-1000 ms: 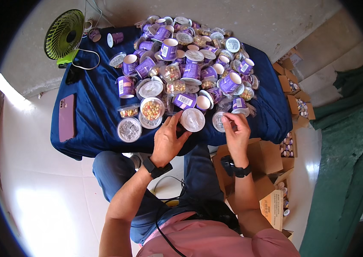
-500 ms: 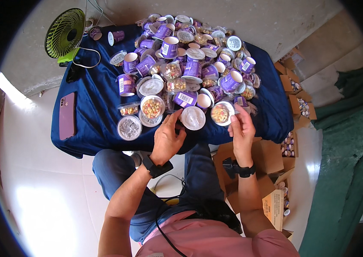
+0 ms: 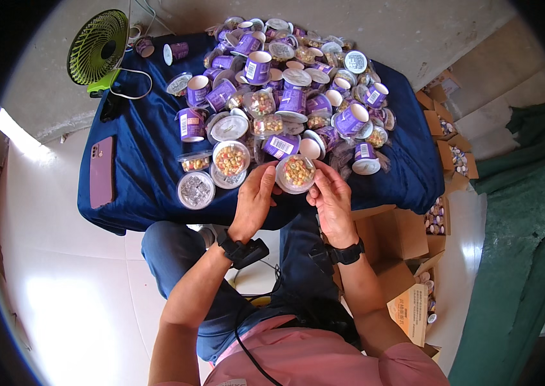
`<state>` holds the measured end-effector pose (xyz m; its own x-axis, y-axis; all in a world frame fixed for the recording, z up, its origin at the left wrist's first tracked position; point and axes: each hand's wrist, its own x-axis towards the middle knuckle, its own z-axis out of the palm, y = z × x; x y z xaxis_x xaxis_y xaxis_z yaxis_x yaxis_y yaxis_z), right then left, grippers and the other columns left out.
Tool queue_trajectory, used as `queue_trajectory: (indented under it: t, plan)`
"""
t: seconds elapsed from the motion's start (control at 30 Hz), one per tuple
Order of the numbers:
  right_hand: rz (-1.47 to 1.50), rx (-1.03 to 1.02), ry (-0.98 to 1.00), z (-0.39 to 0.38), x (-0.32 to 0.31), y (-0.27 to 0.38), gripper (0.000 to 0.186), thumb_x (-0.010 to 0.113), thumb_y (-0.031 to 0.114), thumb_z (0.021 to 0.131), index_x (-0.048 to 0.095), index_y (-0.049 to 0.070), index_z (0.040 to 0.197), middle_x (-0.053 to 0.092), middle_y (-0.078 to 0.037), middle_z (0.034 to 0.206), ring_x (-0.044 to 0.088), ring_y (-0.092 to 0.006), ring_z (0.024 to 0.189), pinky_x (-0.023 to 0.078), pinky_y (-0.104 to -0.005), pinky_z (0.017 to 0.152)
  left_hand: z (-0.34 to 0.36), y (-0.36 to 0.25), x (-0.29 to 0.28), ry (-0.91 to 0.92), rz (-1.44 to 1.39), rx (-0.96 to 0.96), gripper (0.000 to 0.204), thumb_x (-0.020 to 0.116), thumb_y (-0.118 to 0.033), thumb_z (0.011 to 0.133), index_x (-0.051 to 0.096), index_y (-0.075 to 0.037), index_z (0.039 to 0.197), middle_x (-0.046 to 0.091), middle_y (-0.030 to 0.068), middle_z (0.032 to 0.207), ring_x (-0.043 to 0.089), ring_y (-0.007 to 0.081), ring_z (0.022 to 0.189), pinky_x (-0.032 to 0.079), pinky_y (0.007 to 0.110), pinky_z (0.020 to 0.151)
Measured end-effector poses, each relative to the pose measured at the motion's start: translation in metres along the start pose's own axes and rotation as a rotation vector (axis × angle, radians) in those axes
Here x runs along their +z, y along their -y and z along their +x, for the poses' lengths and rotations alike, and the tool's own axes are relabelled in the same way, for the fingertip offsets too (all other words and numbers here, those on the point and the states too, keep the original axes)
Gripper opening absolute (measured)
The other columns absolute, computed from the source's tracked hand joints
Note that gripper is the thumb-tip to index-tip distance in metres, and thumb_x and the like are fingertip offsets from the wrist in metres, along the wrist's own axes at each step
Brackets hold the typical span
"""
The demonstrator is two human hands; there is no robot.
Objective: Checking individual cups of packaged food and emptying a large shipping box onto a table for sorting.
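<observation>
In front of me, at the table's near edge, a clear round tub of small yellow and reddish pieces (image 3: 297,172) is held between both hands. My left hand (image 3: 257,198) closes against its left side, some of its fingers hidden below the rim. With thumb and fingers, my right hand (image 3: 333,201) grips the lower right of the rim. Whatever lies under this tub is hidden by it. Just left of my left hand sit another filled tub (image 3: 231,158) and a round tub with silvery grey contents (image 3: 196,190). A purple cup lying on its side (image 3: 281,146) is just behind the held tub.
A large heap of purple cups (image 3: 293,101), tubs and lids covers the back of the blue cloth (image 3: 144,128). A phone (image 3: 102,172) lies at left, with a green fan (image 3: 97,48) behind. Open cardboard boxes (image 3: 401,235) stand at my right, beside green fabric (image 3: 520,219).
My right hand has moved left with the filled tub, to where a white-rimmed round container was by my left hand. That container is now covered. A purple cup at right has tipped.
</observation>
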<state>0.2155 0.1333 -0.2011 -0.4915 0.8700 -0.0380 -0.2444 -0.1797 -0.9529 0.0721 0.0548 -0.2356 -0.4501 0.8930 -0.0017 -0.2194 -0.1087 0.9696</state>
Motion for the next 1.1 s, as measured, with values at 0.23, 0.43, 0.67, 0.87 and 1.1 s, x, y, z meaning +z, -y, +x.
queue_trajectory:
  t: [0.23, 0.43, 0.67, 0.87, 1.1]
  plan:
    - [-0.037, 0.030, -0.006, 0.001, -0.002, -0.007, 0.030, 0.060, 0.020, 0.093, 0.057, 0.004, 0.117, 0.055, 0.003, 0.076, 0.047, -0.0026, 0.062, 0.039, -0.0195, 0.051, 0.003, 0.008, 0.001, 0.013, 0.049, 0.016, 0.036, 0.044, -0.026, 0.100, 0.053, 0.001, 0.121, 0.059, 0.0046, 0.086, 0.056, 0.0084, 0.073, 0.048, 0.022, 0.059]
    - [-0.034, 0.020, 0.003, -0.002, -0.001, -0.009, 0.035, 0.058, 0.022, 0.093, 0.053, 0.004, 0.123, 0.058, 0.001, 0.086, 0.052, -0.0040, 0.067, 0.045, -0.0203, 0.054, 0.003, 0.004, 0.000, 0.062, -0.027, -0.012, 0.035, 0.046, -0.022, 0.098, 0.049, -0.003, 0.127, 0.057, 0.0050, 0.094, 0.057, 0.0085, 0.075, 0.051, 0.022, 0.060]
    - [-0.003, 0.110, 0.099, 0.003, -0.010, -0.008, 0.038, 0.056, 0.023, 0.094, 0.050, 0.005, 0.127, 0.058, -0.001, 0.096, 0.055, -0.0068, 0.076, 0.056, -0.0301, 0.067, 0.004, 0.009, 0.001, 0.085, -0.089, 0.032, 0.036, 0.042, -0.020, 0.100, 0.046, -0.011, 0.135, 0.057, 0.0039, 0.093, 0.056, 0.0073, 0.073, 0.050, 0.022, 0.064]
    - [0.039, 0.194, 0.144, 0.009, -0.012, 0.000, 0.035, 0.054, 0.022, 0.095, 0.049, 0.005, 0.125, 0.057, -0.001, 0.093, 0.056, -0.0082, 0.076, 0.057, -0.0348, 0.070, 0.007, -0.004, 0.000, 0.126, -0.260, -0.153, 0.035, 0.042, -0.019, 0.100, 0.047, -0.010, 0.133, 0.061, 0.0018, 0.090, 0.057, 0.0075, 0.070, 0.051, 0.022, 0.066]
    - [0.032, 0.227, 0.113, 0.013, -0.015, -0.002, 0.025, 0.054, 0.021, 0.094, 0.051, 0.005, 0.114, 0.057, -0.001, 0.091, 0.056, -0.0083, 0.074, 0.058, -0.0354, 0.068, 0.011, -0.007, -0.004, 0.156, -0.303, -0.231, 0.037, 0.045, -0.022, 0.098, 0.048, -0.008, 0.131, 0.061, 0.0035, 0.092, 0.058, 0.0087, 0.071, 0.053, 0.025, 0.067]
